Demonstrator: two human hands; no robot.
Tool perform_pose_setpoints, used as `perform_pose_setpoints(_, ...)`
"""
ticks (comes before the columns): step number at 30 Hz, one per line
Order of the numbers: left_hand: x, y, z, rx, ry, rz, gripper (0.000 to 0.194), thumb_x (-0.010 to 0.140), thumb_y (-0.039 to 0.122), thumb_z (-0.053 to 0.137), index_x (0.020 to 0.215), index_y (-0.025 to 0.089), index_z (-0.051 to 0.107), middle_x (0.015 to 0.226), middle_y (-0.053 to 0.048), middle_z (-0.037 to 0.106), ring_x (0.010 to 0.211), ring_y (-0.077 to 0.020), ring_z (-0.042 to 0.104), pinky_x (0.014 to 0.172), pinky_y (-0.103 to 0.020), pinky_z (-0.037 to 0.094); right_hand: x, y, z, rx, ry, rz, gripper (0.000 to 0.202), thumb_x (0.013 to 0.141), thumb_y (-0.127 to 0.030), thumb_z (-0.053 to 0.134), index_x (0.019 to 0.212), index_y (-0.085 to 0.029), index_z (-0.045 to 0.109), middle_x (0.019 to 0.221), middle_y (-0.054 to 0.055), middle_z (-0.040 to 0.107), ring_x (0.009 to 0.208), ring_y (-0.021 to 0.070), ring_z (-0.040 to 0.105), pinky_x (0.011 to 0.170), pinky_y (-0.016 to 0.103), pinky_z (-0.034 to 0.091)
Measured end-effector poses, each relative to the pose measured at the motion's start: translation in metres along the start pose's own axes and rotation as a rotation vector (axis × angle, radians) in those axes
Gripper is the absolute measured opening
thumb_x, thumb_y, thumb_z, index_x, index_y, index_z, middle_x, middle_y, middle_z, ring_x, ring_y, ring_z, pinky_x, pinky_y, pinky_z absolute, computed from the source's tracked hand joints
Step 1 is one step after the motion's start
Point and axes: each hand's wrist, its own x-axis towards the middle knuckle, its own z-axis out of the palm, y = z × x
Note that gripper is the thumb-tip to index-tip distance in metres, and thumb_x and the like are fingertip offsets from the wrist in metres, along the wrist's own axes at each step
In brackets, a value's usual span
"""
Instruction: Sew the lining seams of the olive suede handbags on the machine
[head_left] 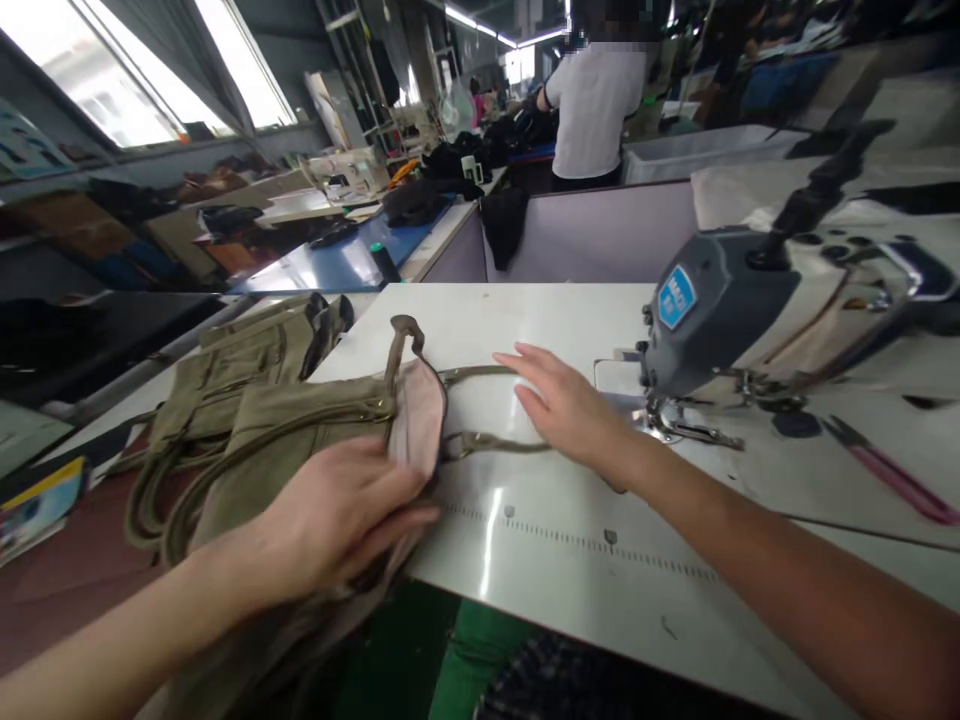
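Note:
An olive-green bag (300, 415) with long handles lies at the left of the white sewing table, its pale pink lining (417, 415) showing at the opening. My left hand (337, 515) is closed on the near edge of that opening; the grip is slightly blurred. Two straps (502, 443) stretch from the bag across the tabletop to the right. Over their far ends is my right hand (566, 405), fingers stretched out and holding nothing; whether it touches the straps I cannot tell. Just right of it stands the sewing machine head (720, 300), its presser foot (660, 420) near my wrist.
Pink-handled snips (892, 470) lie right of the machine. Another olive bag piece (240, 350) rests behind the bag at left. A printed ruler (570, 530) runs along the table (540, 585). A person in a white shirt (596, 110) stands beyond the lilac partition (600, 230).

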Motion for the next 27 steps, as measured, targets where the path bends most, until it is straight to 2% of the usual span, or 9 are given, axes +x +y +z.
perform_pose_setpoints(3,0.069,-0.027,0.02,0.05,0.051,0.045,0.036,0.099,0.043,0.039,0.082,0.016,0.056,0.069,-0.004,0.059,0.067,-0.0184,0.056,0.066,-0.032,0.044,-0.024,-0.009,-0.018,0.162,0.194,-0.066,0.037,0.093,-0.012,0.04,0.125,-0.02,0.057,0.127,0.009,0.058,0.12,0.0234,0.054,0.102,0.045,0.045)
perform_pose_setpoints(5,0.102,-0.039,0.03,0.071,0.103,0.052,0.038,0.096,0.047,0.046,0.107,0.013,0.056,0.099,-0.01,0.065,0.091,-0.0231,0.06,0.086,-0.039,0.045,-0.057,-0.011,-0.024,0.194,0.174,-0.058,0.038,0.091,-0.011,0.041,0.126,-0.019,0.055,0.122,0.01,0.061,0.114,0.0233,0.057,0.098,0.044,0.049)
perform_pose_setpoints(7,0.117,-0.043,0.035,0.136,0.155,0.061,0.044,0.094,0.045,0.051,0.126,0.015,0.049,0.128,-0.014,0.055,0.116,-0.0286,0.051,0.101,-0.049,0.035,-0.095,-0.008,-0.024,0.162,0.113,-0.011,0.04,0.092,-0.011,0.039,0.129,-0.018,0.051,0.123,0.011,0.06,0.114,0.0232,0.057,0.096,0.043,0.051)
perform_pose_setpoints(9,0.114,-0.046,0.04,0.145,0.165,-0.019,0.037,0.096,0.041,0.046,0.124,0.018,0.052,0.129,-0.014,0.053,0.119,-0.03,0.048,0.102,-0.051,0.033,-0.128,-0.003,-0.019,0.12,0.077,0.036,0.041,0.093,-0.013,0.038,0.132,-0.018,0.049,0.124,0.011,0.059,0.115,0.0234,0.057,0.096,0.043,0.052)
perform_pose_setpoints(12,0.095,-0.049,0.06,-0.027,-0.001,-0.256,0.04,0.094,0.046,0.046,0.115,0.014,0.057,0.11,-0.014,0.059,0.105,-0.0298,0.054,0.092,-0.048,0.043,-0.154,0.002,-0.007,0.081,0.042,0.115,0.044,0.092,-0.013,0.037,0.135,-0.017,0.045,0.128,0.014,0.056,0.118,0.0241,0.055,0.098,0.045,0.052)
perform_pose_setpoints(17,0.081,-0.048,0.094,-0.162,-0.185,-0.283,0.044,0.092,0.037,0.051,0.132,0.02,0.047,0.135,-0.014,0.049,0.123,-0.033,0.046,0.103,-0.06,0.032,-0.151,-0.005,0.009,0.008,0.013,0.077,0.048,0.089,-0.008,0.037,0.136,-0.008,0.044,0.136,0.018,0.049,0.131,0.0275,0.043,0.107,0.053,0.042)
perform_pose_setpoints(23,0.092,-0.036,0.074,-0.32,-0.259,-0.301,0.026,0.096,0.031,0.036,0.112,0.018,0.051,0.119,-0.008,0.06,0.113,-0.0225,0.055,0.101,-0.045,0.043,-0.145,-0.014,0.01,0.028,-0.079,-0.036,0.051,0.083,-0.006,0.041,0.134,0.001,0.046,0.143,0.025,0.042,0.14,0.032,0.028,0.109,0.058,0.037)
perform_pose_setpoints(25,0.09,-0.024,0.065,-0.35,-0.279,-0.311,0.037,0.093,0.046,0.043,0.117,0.018,0.047,0.119,-0.009,0.06,0.113,-0.0247,0.056,0.105,-0.049,0.039,-0.143,-0.017,0.008,0.05,-0.129,-0.046,0.051,0.082,-0.007,0.043,0.132,0.001,0.048,0.141,0.025,0.044,0.141,0.0324,0.026,0.111,0.059,0.031)
perform_pose_setpoints(27,0.083,-0.007,0.058,-0.332,-0.332,-0.269,0.068,0.08,0.052,0.061,0.134,0.019,0.036,0.134,-0.013,0.052,0.126,-0.0306,0.047,0.113,-0.056,0.024,-0.142,-0.02,0.005,0.086,-0.175,-0.045,0.049,0.082,-0.007,0.045,0.129,-0.003,0.052,0.138,0.023,0.047,0.141,0.0309,0.025,0.114,0.058,0.026)
